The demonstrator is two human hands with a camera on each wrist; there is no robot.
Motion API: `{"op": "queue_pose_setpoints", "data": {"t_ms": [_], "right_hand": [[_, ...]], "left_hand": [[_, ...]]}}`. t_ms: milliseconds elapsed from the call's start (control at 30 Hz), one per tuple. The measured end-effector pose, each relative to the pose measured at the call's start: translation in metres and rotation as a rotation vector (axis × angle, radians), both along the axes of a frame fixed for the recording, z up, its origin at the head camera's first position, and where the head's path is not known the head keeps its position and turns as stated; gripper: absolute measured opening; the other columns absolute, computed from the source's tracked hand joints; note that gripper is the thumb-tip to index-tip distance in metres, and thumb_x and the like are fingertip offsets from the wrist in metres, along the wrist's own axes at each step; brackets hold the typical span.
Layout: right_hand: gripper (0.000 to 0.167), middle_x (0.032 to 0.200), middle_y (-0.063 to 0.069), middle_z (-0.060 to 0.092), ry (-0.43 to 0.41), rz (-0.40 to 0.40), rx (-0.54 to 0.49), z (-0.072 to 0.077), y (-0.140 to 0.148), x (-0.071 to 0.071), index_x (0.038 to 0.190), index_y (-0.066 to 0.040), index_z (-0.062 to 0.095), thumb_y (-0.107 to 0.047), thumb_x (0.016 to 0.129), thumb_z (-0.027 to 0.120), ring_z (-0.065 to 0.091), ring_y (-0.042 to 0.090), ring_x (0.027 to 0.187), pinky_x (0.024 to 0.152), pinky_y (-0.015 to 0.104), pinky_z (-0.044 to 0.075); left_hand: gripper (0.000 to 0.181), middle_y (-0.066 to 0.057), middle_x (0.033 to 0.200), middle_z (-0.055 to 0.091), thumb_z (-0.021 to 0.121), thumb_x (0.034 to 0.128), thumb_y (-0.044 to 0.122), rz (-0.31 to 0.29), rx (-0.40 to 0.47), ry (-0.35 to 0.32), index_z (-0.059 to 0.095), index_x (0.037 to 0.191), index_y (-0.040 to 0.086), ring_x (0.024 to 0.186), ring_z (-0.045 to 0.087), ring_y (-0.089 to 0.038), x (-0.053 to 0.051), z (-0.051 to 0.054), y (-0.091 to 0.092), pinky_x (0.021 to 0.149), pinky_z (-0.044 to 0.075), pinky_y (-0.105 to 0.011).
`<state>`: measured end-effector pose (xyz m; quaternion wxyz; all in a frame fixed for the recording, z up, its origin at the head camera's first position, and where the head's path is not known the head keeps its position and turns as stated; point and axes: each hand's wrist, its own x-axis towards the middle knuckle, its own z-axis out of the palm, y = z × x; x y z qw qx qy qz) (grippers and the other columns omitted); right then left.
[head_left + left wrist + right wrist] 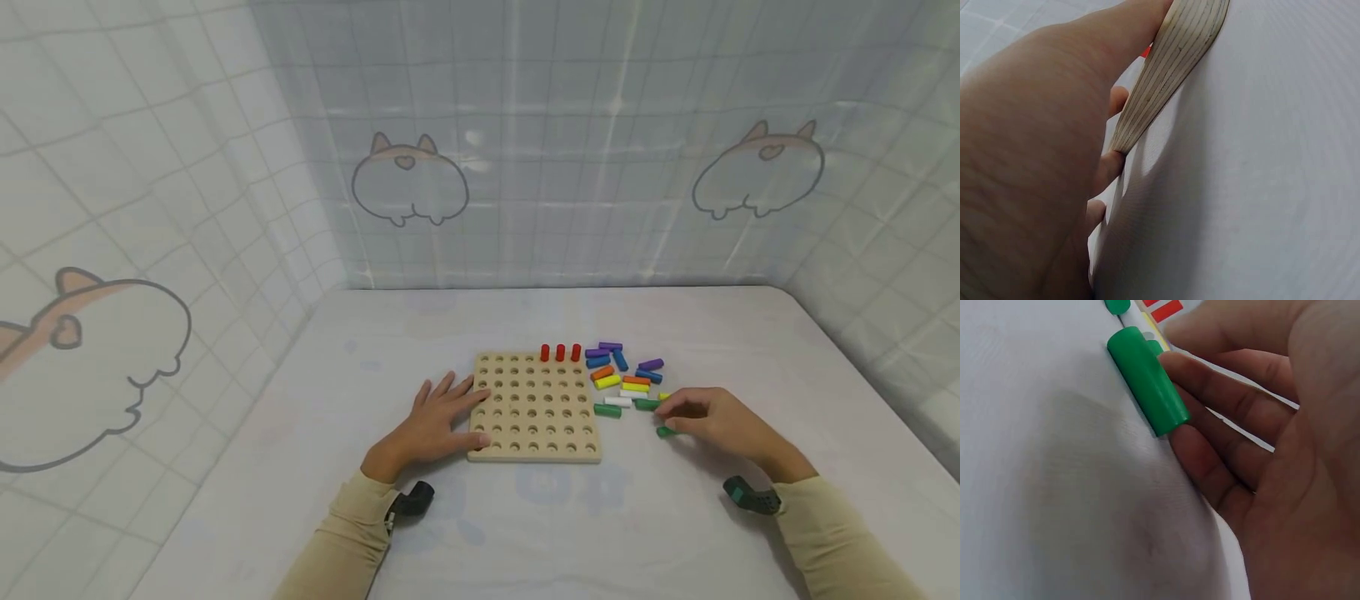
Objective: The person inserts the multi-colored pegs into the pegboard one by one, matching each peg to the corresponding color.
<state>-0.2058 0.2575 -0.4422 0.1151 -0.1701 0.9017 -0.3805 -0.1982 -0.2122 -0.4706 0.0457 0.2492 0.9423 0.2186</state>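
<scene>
A square wooden pegboard (540, 423) with rows of round holes lies on the table, three red pegs (560, 353) upright along its far row. My left hand (431, 425) rests at its left edge with fingers spread, thumb and index fingertip on the board. In the left wrist view the thumb lies over the layered wooden edge (1172, 69). To the board's right, my right hand (716, 423) is low with loosely bent fingers. Its fingertips (1175, 365) are beside a green peg (1147, 381) lying on the cloth; the thumb stands apart from that peg.
Loose pegs lie right of the board: purple (651, 364), blue (620, 360), orange (602, 373), yellow (607, 382), white (618, 402) and green (607, 411). A pale cloth (390, 342) covers the table. Hanging sheets (555, 200) enclose its back and sides.
</scene>
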Motion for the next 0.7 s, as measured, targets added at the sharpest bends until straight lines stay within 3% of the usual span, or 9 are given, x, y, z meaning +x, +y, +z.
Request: {"op": "queue_pose_setpoints", "data": {"t_ms": [267, 700], "right_hand": [[0.019, 0.113, -0.003, 0.07, -0.017, 0.068, 0.021, 0.0033, 0.0028, -0.001, 0.112, -0.018, 0.074, -0.023, 0.093, 0.072, 0.06, 0.023, 0.11, 0.088, 0.031, 0.051], [0.019, 0.111, -0.004, 0.068, -0.013, 0.102, 0.029, 0.0016, 0.0071, -0.0013, 0.111, -0.019, 0.073, -0.023, 0.092, 0.073, 0.058, 0.023, 0.107, 0.085, 0.03, 0.05]], "left_hand": [[0.081, -0.003, 0.164, 0.024, 0.056, 0.0887, 0.073, 0.001, -0.007, 0.004, 0.037, 0.157, 0.033, 0.153, 0.003, -0.033, -0.0012, 0.0001, 0.0, 0.116, -0.004, -0.063], [0.08, -0.003, 0.165, 0.023, 0.055, 0.0895, 0.072, -0.002, -0.016, -0.001, 0.036, 0.157, 0.033, 0.153, 0.003, -0.033, -0.0004, 0.0011, 0.0002, 0.116, -0.005, -0.062]]}}
